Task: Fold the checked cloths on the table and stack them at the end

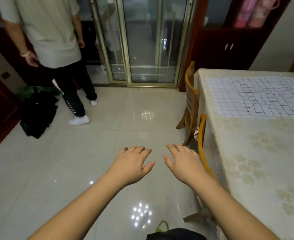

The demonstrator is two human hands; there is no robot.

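We are holding our left hand (132, 163) and right hand (182, 161) over the floor, each grip loose and empty; 2 checked cloths (257, 97) are lying flat on the desk (255, 153) to our right, needing a reach to their corners.

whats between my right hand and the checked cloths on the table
In the head view, the yellow wooden chair back at the table's edge and a bare stretch of floral tablecloth separate the right hand from the checked cloths.

A person (56, 49) stands by a black bag (38, 113) near glass doors (142, 40); wooden chairs (191, 101) adjoin them.
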